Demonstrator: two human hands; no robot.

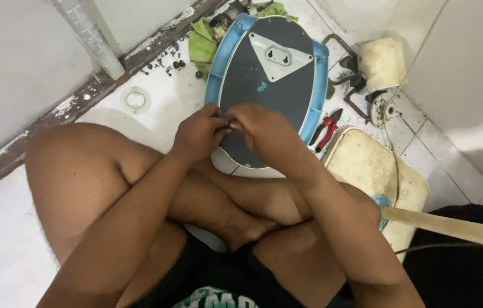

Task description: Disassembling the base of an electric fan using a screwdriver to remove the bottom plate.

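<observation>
I sit cross-legged on a white tiled floor. An oval appliance base [270, 74], blue-rimmed with a dark underside and a white triangular plate, lies upside down in front of my knees. My left hand [198, 134] and my right hand [261, 134] meet over its near end, fingertips pinched together on something too small to make out. Both hands have their fingers curled.
Red-handled pliers [327, 128] lie right of the base. A yellowed plastic cover [367, 165] sits at the right, a dirty motor part [381, 65] beyond it. A green cloth [201, 43], loose screws [176, 64] and a white ring [136, 98] lie at the back left by the wall.
</observation>
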